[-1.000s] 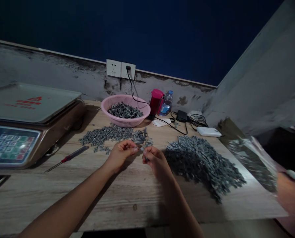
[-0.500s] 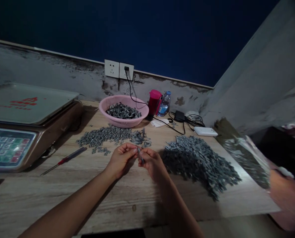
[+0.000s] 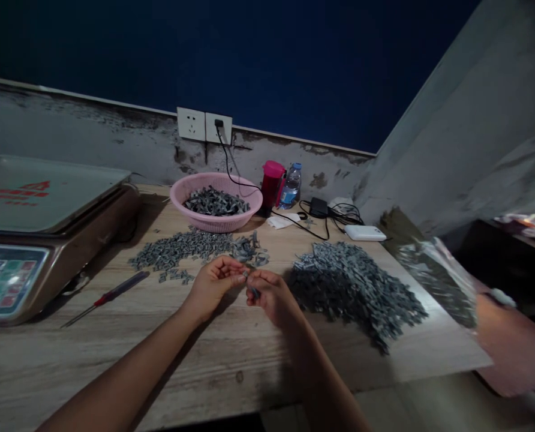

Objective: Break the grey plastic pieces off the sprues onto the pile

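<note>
Two hands (image 3: 212, 285) (image 3: 271, 297), one grey piece (image 3: 253, 292)

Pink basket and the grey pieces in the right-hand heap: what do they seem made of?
The pink basket looks like moulded plastic: even colour, thin perforated wall. The grey pieces look matte, perhaps metal or hard plastic; they are too small here to tell.

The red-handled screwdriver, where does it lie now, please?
In the head view, the red-handled screwdriver lies on the wooden table, between the electronic scale and the left hand.
</note>
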Motion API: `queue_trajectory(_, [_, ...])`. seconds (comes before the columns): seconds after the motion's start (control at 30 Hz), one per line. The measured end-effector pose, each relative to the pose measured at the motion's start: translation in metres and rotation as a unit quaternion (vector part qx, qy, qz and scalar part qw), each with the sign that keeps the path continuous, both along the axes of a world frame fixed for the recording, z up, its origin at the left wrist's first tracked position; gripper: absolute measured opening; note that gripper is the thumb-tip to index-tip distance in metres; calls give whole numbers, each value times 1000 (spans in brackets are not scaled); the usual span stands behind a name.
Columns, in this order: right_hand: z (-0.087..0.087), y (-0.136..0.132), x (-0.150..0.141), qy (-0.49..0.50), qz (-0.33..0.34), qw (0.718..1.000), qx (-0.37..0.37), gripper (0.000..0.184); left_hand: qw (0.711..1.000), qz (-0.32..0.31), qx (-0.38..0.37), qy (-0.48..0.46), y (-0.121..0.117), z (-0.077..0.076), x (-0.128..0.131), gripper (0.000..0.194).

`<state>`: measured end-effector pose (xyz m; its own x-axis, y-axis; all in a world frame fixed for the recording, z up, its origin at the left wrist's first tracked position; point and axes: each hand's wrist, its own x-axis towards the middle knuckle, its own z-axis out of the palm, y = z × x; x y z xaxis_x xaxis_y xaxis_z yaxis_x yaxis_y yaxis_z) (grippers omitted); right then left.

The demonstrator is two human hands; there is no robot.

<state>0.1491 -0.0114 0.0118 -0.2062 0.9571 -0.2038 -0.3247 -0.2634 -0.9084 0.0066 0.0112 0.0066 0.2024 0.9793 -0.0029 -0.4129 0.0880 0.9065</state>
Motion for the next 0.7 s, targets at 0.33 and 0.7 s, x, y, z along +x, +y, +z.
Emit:
queue_trajectory(0.33, [-1,-1,-3,-40,-60,991,116,25,996,-70,23,58,3,3,-9,45])
queue_trajectory(0.7, [-7,2,-1,45,-56,997,22,23,948,42,178,260,-6,-3,-4,28])
